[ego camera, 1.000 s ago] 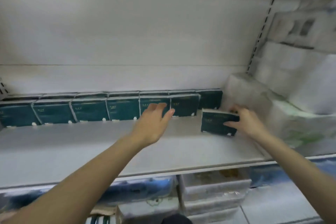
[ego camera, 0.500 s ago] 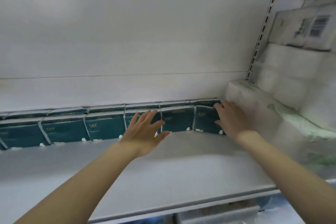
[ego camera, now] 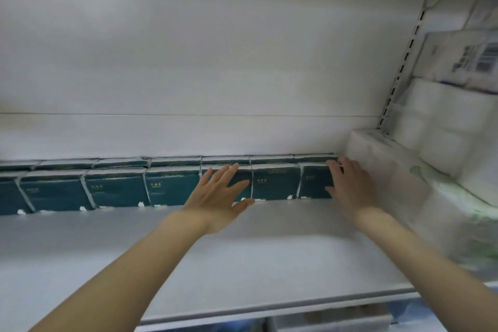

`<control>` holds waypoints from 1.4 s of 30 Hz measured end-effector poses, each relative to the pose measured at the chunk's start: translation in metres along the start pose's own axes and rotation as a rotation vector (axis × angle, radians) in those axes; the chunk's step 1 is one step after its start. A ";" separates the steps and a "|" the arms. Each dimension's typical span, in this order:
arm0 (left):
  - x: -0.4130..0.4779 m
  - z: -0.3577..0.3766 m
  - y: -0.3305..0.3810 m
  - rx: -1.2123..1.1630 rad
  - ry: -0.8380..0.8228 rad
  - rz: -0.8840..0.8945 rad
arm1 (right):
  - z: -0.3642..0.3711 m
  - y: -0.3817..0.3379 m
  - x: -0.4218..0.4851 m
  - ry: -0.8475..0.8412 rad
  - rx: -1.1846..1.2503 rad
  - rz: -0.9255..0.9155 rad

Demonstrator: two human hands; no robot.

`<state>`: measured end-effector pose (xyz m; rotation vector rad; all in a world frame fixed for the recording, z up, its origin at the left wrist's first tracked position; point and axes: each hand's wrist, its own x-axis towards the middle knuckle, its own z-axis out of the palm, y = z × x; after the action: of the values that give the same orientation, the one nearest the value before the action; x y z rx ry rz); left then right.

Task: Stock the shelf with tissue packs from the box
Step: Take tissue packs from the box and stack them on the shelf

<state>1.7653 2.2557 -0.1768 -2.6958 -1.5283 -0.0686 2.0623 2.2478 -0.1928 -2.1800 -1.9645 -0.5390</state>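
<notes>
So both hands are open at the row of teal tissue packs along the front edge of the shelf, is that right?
Not the front edge: the head view shows the row of teal tissue packs along the back of the shelf. The left hand and right hand are open there.

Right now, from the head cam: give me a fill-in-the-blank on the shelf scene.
The dark teal rectangular tissue packs stand in a row at the ___ of the white metal shelf.
The right hand touches the ___ pack in that row.
White plastic-wrapped paper bundles sit to the row's ___.
Missing: back; rightmost; right.
</notes>
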 end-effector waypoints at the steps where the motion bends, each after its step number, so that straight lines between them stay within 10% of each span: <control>1: -0.006 -0.004 -0.002 -0.010 -0.008 -0.003 | -0.005 -0.004 -0.004 -0.001 0.022 0.013; 17: -0.240 0.005 -0.060 -0.169 0.051 -0.082 | -0.090 -0.198 -0.164 -0.144 0.511 -0.399; 24: -0.390 0.068 -0.089 -0.504 0.165 -0.428 | -0.078 -0.294 -0.242 -0.305 0.620 -0.607; 42: -0.558 0.150 -0.032 -0.372 -0.232 -0.819 | -0.037 -0.435 -0.347 -0.685 0.429 -0.784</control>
<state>1.4540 1.8033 -0.3593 -2.1323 -2.8329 -0.0695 1.6026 1.9679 -0.3380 -1.3596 -2.9112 0.6181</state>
